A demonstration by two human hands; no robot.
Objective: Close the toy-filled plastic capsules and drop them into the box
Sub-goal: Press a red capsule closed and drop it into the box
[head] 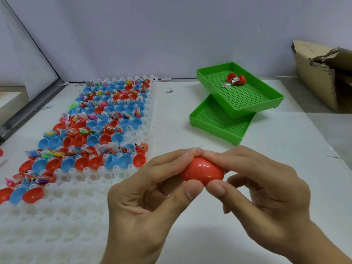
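The left hand (150, 189) and right hand (261, 189) both pinch one red capsule (202, 173) above the table (209, 235), thumbs below and fingers on top, apparently pressing its halves shut before the cardboard box (316, 77) far right.

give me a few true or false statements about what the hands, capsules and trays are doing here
1. Both hands hold one red capsule: the left hand and right hand pinch the red capsule from either side. True.
2. The held capsule is blue. False: it is red.
3. The two green trays are stacked, the upper green tray skewed across the lower green tray. True.
4. The upper tray holds nothing. False: an open red capsule lies in it.
5. The white holder rack stands to the right of the hands. False: it is to their left.
6. The cardboard box sits at the far right. True.
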